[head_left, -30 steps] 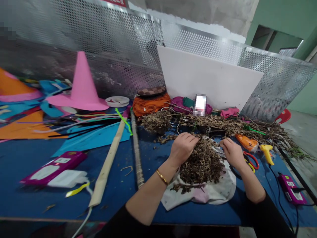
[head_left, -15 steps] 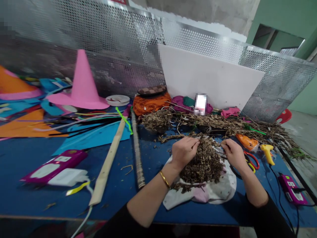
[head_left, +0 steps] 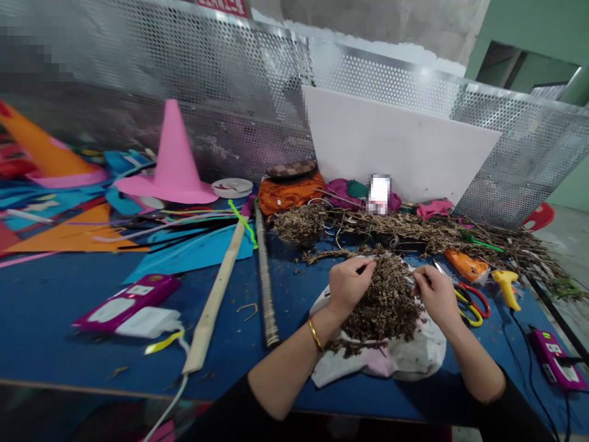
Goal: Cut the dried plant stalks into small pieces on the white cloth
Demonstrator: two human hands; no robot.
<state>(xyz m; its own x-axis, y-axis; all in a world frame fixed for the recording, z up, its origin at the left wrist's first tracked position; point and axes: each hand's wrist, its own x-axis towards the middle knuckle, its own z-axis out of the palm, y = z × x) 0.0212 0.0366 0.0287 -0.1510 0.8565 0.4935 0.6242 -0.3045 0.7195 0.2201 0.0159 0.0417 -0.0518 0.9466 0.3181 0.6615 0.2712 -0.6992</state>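
L hand (head_left: 350, 285) & R hand (head_left: 435, 294) at 1 dried-plant pile (head_left: 386, 302) on wht cloth (head_left: 414, 359).

Look left of the grip: a pink, pointed, wide-brimmed hat (head_left: 172, 159) stands tall, a purple-and-white power strip (head_left: 126, 301) lies flat, and beyond the grip rises a flat white board (head_left: 396, 141).

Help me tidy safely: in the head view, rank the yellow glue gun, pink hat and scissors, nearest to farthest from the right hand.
1. Scissors, just right of the right hand
2. Yellow glue gun, further right
3. Pink hat, far left
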